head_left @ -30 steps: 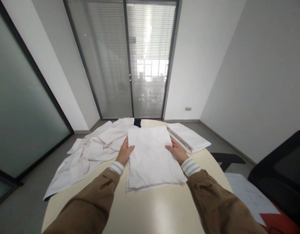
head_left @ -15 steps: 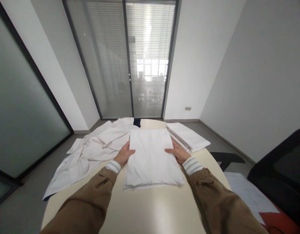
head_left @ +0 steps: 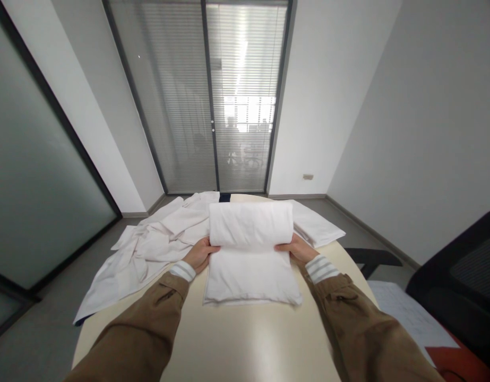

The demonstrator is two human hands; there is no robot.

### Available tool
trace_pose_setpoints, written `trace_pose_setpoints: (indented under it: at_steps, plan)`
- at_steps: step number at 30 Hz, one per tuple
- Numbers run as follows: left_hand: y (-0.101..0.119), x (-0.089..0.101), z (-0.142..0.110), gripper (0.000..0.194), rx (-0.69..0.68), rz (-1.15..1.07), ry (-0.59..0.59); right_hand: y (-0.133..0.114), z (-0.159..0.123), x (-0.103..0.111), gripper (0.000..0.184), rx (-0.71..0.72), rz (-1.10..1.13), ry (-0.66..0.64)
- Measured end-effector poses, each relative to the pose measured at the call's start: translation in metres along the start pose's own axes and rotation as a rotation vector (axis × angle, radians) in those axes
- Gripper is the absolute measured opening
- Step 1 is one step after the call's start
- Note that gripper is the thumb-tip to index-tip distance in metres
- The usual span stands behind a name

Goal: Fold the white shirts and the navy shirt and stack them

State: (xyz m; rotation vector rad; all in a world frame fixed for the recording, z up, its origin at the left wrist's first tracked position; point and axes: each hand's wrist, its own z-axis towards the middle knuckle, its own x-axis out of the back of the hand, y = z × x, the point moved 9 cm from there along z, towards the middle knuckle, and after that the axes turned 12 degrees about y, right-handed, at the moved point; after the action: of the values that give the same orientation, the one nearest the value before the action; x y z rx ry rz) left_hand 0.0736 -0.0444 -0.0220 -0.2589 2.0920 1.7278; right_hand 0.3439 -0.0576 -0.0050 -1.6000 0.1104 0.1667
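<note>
A folded white cloth (head_left: 250, 273) lies on the pale table (head_left: 245, 345) in front of me. Its far part is lifted and bends over toward me, making a thick fold across the cloth. My left hand (head_left: 200, 253) is closed on the left edge near that fold, thumb on top. On the opposite edge my right hand (head_left: 300, 248) grips the same cloth, its thumb also on top. The fingers beneath the fabric are partly hidden on both sides.
Crumpled white cloth (head_left: 149, 249) spreads over the table's left side, with a dark blue piece (head_left: 224, 197) at its far end. Another folded white cloth (head_left: 318, 225) lies at the far right. A black chair (head_left: 460, 276) and papers (head_left: 412, 313) are on the right.
The cloth's far end has come up and folded over toward me, where it lay flat before. Both hands still hold its side edges, the right one slightly farther right.
</note>
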Motion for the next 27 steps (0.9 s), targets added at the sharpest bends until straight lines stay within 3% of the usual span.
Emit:
trace_pose_setpoints:
  at_steps: [8, 17, 24, 27]
  plan:
    - [0.002, 0.005, 0.005, 0.048, -0.041, -0.021, 0.020, 0.006, 0.008, 0.015, 0.057, 0.067, -0.020, 0.114]
    - [0.009, -0.004, -0.004, 0.060, -0.063, -0.054, -0.044, 0.001, 0.004, 0.010, 0.061, 0.130, -0.025, 0.067]
    - [0.008, -0.001, -0.001, 0.053, -0.057, -0.049, 0.000, 0.005, 0.001, 0.001, 0.047, 0.071, -0.047, 0.010]
    - [0.009, 0.004, 0.002, 0.053, -0.079, -0.045, 0.041, 0.000, 0.005, 0.011, 0.047, 0.131, -0.084, 0.071]
